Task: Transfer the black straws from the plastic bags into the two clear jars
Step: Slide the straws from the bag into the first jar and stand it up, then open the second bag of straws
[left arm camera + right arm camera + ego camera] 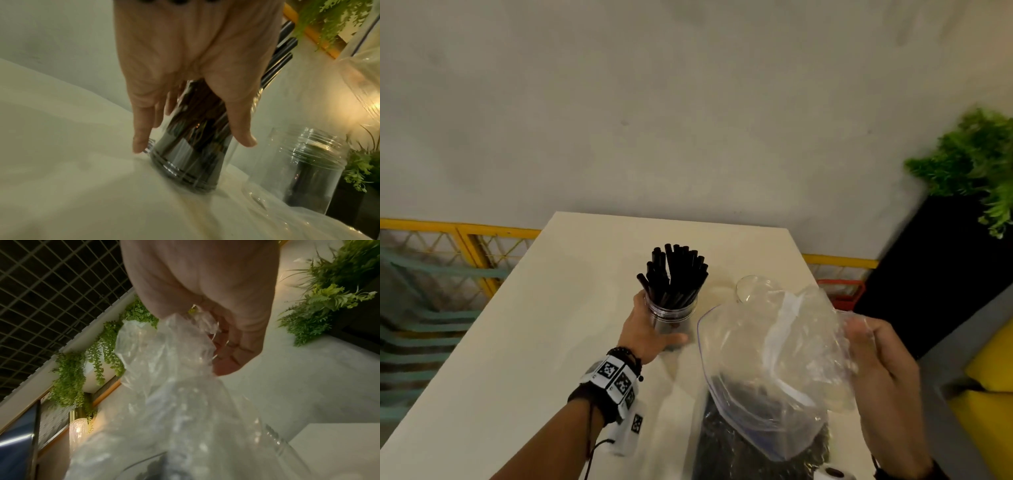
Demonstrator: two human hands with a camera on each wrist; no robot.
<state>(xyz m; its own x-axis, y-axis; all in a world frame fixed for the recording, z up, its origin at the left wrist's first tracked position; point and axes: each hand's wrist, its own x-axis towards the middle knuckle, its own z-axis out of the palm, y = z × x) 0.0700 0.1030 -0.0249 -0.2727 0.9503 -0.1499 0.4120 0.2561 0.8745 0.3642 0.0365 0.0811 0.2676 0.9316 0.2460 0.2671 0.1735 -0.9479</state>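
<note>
Closest in, the right hand (883,370) has its fingers curled, pinching an emptied-looking plastic bag (774,363) held up over a dark bag of straws (726,445), still unemptied. Further out, the left hand (650,329) wraps spread fingers around the full jar (671,315) of black straws (674,274). The second jar (298,170) stands beside it, empty. I'd ditch the spent bag well clear so it doesn't tip either jar.

There were two clear jars, one (185,155) packed with a bundle of black straws (674,274) too many to count and one (298,168) without straws, two plastic bags, one (774,349) held up and one (726,448) lying under it, two hands, left (645,330) and right (887,380), and one counter (517,342).
</note>
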